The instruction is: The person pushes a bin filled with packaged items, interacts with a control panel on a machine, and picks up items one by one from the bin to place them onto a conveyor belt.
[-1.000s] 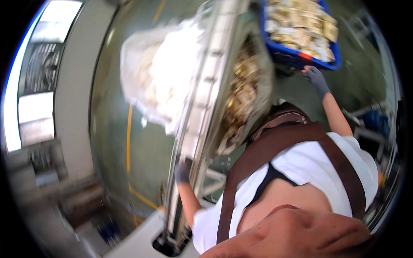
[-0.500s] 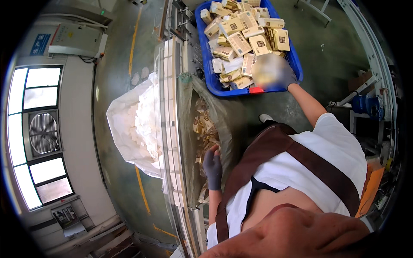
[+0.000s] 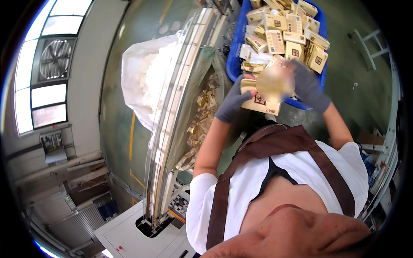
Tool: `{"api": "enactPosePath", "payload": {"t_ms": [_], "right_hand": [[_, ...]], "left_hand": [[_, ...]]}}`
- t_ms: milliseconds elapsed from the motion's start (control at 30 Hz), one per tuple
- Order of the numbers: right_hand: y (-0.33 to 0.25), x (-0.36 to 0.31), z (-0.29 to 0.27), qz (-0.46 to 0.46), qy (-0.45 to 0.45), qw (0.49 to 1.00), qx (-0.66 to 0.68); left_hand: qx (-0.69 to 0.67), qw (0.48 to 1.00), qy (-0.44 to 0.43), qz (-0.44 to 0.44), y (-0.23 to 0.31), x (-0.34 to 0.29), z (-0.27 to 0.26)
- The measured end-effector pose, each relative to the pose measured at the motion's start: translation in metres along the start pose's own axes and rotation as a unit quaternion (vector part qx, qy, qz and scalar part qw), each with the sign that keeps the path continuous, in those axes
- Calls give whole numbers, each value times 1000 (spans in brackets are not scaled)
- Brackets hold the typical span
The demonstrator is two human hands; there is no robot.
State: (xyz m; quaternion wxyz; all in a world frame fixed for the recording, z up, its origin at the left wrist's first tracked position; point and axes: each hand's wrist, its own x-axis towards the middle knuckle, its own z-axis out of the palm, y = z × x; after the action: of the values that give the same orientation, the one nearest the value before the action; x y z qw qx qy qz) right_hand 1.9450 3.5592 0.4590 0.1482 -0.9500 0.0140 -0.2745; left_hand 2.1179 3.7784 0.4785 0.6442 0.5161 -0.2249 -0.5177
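My left hand [image 3: 232,102], in a grey fingerless glove, grips a cream-and-gold tissue pack [image 3: 263,106] by its left side, with the thumb on top. Opposite it, my right hand [image 3: 309,87], in a matching glove, curls in toward the pack's upper right. A round blurred patch hides its fingertips and whatever lies between the two hands. Both hands are over the near end of a blue plastic crate [image 3: 235,58]. Heaped inside are many similar packs [image 3: 275,41], lying at all angles, with some white crumpled wrap among them.
Left of the crate, a large translucent bag [image 3: 220,69] holds torn gold wrappers [image 3: 202,112]. A long machine rail [image 3: 176,92] runs beside it. Beyond that stands a white sack [image 3: 133,73] of white scraps. A metal stand [image 3: 372,49] is on the floor at right.
My left hand has come up from beside the wrapper bag to hold a pack. My right hand has drawn back from the crate's near corner toward it. The view has turned.
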Motion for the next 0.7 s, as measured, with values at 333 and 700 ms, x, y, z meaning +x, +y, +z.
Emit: {"api": "enactPosePath", "payload": {"t_ms": [333, 700], "right_hand": [[-95, 85, 74, 104, 116, 717, 679], [-199, 86, 115, 302, -132, 505, 798]], "left_hand": [[224, 810, 419, 344, -31, -60, 40], [512, 563, 555, 335, -4, -126, 38]]}}
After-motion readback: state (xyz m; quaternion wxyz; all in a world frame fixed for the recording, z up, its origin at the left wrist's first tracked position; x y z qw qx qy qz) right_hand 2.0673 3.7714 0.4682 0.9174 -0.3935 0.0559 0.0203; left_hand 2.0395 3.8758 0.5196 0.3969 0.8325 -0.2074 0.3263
